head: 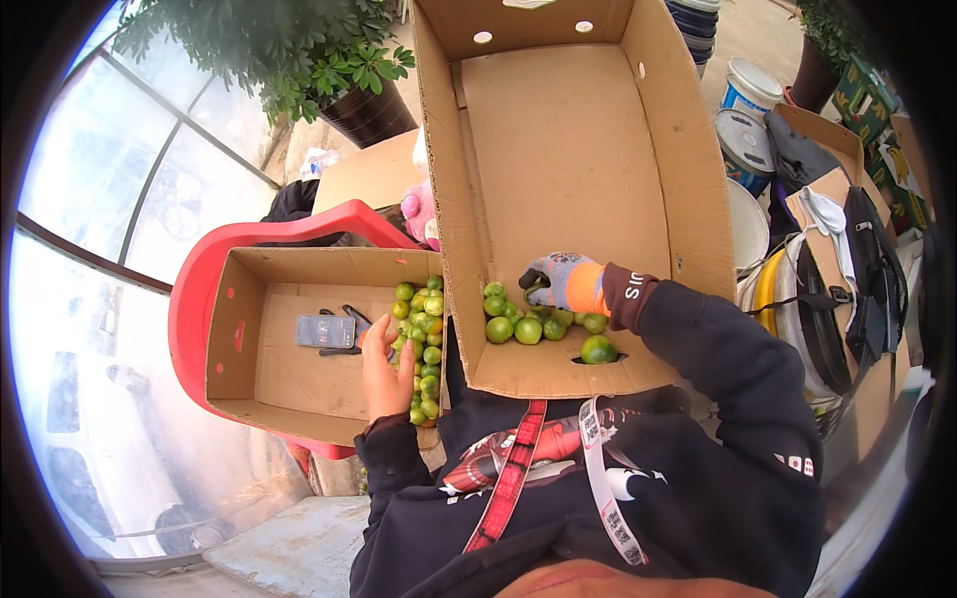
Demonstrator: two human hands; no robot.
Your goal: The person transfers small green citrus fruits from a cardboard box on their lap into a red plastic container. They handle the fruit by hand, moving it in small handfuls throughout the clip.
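My bare left hand (387,368) is over the smaller cardboard box (284,410), fingers apart and nothing visible in its grasp. Beside it, green citrus fruits (429,385), some tinged yellow or orange, line that box's right side. My right hand (568,282) wears a grey and orange work glove with dark fingertips. It reaches into the near end of the larger cardboard box (568,149), its fingers around a green citrus fruit (534,293) that they partly cover. Several more green citrus fruits (528,330) lie below that hand. One larger green citrus fruit (599,349) rests at the box's handle hole.
A smartphone (325,331) lies on another work glove (359,323) in the smaller box, which sits on a red plastic chair (191,314). Paint buckets (746,146) and a black bag (871,269) stand at right. A potted plant (370,112) is behind the boxes.
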